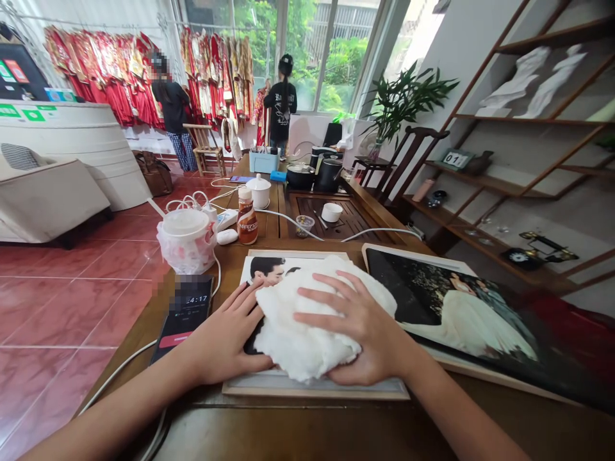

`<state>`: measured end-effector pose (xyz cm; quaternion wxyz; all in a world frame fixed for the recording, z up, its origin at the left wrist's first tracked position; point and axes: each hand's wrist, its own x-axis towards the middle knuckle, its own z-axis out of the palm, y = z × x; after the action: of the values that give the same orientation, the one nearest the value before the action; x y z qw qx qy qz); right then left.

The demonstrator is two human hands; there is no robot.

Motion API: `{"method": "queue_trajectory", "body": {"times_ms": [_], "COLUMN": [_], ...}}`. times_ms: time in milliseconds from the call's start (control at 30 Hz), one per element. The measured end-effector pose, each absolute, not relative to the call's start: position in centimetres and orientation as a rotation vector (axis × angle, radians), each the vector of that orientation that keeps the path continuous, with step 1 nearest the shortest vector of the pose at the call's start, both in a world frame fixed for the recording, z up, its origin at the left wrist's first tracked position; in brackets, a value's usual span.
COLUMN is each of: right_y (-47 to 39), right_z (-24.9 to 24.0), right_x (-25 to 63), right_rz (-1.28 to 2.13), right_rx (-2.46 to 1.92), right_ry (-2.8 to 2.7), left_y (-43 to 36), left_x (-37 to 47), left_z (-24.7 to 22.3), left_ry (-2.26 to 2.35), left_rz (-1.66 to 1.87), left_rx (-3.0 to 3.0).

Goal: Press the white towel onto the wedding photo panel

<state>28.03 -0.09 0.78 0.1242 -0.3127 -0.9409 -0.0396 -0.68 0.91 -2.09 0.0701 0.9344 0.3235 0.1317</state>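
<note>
A framed photo [312, 385] lies flat on the wooden table before me, showing part of a person's dark-haired head. Over most of its picture is a bunched, fluffy white cloth [307, 349]. My right hand [355, 320] presses down on this cloth, fingers spread across its top and thumb at its near edge. At the photo's left side, my left hand [240, 326] rests flat with its fingers stretched out, beside the cloth and holding nothing. A second, larger framed photo [473, 314] of a couple, one in a pale gown, lies just to the right.
Left of the frame are a lit phone [185, 320] on a cable and a plastic-wrapped tub [187, 234]. Beyond stand a Nescafe bottle [247, 218], a lidded white cup [258, 192] and a tea tray [355, 221]. Two people stand near garment racks.
</note>
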Motion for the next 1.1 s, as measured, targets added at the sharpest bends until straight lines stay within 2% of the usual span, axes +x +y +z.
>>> {"method": "queue_trajectory", "body": {"times_ms": [267, 500, 767, 1100], "right_y": [1.0, 0.4, 2.0, 1.1], "right_z": [0.8, 0.3, 0.2, 0.3], "right_x": [29.4, 28.2, 30.4, 29.2], "right_rz": [-0.184, -0.172, -0.224, -0.122], "right_rx": [-1.064, -0.897, -1.051, -0.943], "right_ry": [-2.624, -2.703, -2.535, -2.655], "left_y": [0.7, 0.7, 0.8, 0.4], "left_x": [-0.8, -0.9, -0.7, -0.6], "left_z": [-2.0, -2.0, -1.9, -2.1], "left_ry": [1.007, 0.996, 1.004, 1.033], "left_rz": [0.383, 0.401, 0.372, 0.379], "left_rx": [2.779, 2.781, 2.757, 2.770]}}
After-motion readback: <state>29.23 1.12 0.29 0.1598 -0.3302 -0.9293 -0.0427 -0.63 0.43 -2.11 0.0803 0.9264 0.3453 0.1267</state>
